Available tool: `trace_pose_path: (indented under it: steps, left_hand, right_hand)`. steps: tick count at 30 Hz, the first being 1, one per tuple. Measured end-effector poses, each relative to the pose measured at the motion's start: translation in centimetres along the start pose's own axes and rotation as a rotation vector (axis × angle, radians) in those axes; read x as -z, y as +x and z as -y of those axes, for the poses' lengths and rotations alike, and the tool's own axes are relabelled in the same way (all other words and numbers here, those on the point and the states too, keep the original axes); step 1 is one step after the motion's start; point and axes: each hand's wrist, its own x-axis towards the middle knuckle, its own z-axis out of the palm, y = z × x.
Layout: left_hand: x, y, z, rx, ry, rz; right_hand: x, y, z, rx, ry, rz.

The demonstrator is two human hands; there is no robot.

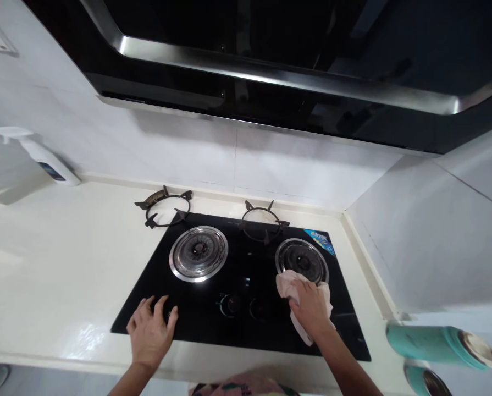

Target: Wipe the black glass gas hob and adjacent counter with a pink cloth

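Note:
My right hand [310, 309] is closed on a pale pink cloth [286, 284] pressed on the black glass cooktop [246, 264], at the near edge of the right burner [302, 259]. My left hand [150, 330] lies flat with fingers spread on the cooktop's near left corner. The left burner [198, 253] is bare. Both pan supports are off the burners: one [164, 205] rests on the counter behind the left burner, the other [264, 222] at the back edge of the cooktop. Two control knobs [246, 306] sit between my hands.
A white spray bottle [43, 156] lies against the wall at the far left. A black range hood [270, 66] hangs overhead. A teal canister [431, 344] and a teal lidded cup [427, 380] stand on the cream counter [56, 264] at the right, beside the side wall.

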Motion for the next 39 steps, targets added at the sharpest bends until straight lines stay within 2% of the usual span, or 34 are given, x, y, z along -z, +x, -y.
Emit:
trace_pose_path:
  steps: [5, 10, 15, 18, 22, 25, 30, 32, 35, 39]
  left_hand:
    - [0.1, 0.0, 0.0, -0.009, -0.01, -0.008]
    - [0.1, 0.1, -0.1, 0.008, 0.002, 0.013]
    - [0.5, 0.4, -0.3, 0.018, 0.004, 0.038]
    - [0.7, 0.6, -0.4, 0.034, 0.003, 0.054]
    - [0.7, 0.8, -0.3, 0.026, -0.002, 0.054]
    - [0.7, 0.9, -0.3, 0.033, -0.004, 0.066]
    - [1.0, 1.0, -0.5, 0.042, 0.0, 0.092]
    - [1.1, 1.0, -0.6, 0.05, 0.003, 0.098]
    - [1.1, 1.0, -0.7, 0.062, 0.008, 0.102]
    - [1.0, 1.1, -0.6, 0.068, 0.003, 0.111]
  right_hand:
    - [0.1, -1.9, -4.5, -0.221, 0.141, -0.081]
    - [2.1, -2.9, -8.9, -0.453, 0.421, -0.164]
    - [4.8, -4.2, -12.5, -0.525, 0.714, -0.262]
    - [5.6, -4.3, -14.9, -0.573, 0.737, -0.317]
    - [5.8, -4.2, -17.5, -0.675, 0.611, -0.417]
    - [4.6, -4.2, -16.4, -0.666, 0.498, -0.431]
    - [-0.7, -3.4, -8.8, -0.545, 0.284, -0.282]
    - [-2.0, -2.6, -6.8, -0.535, 0.169, -0.242]
    - [-1.7, -0.8, -7.4, -0.535, 0.046, -0.194]
    - [1.0, 3.6, -11.4, -0.551, 0.011, -0.101]
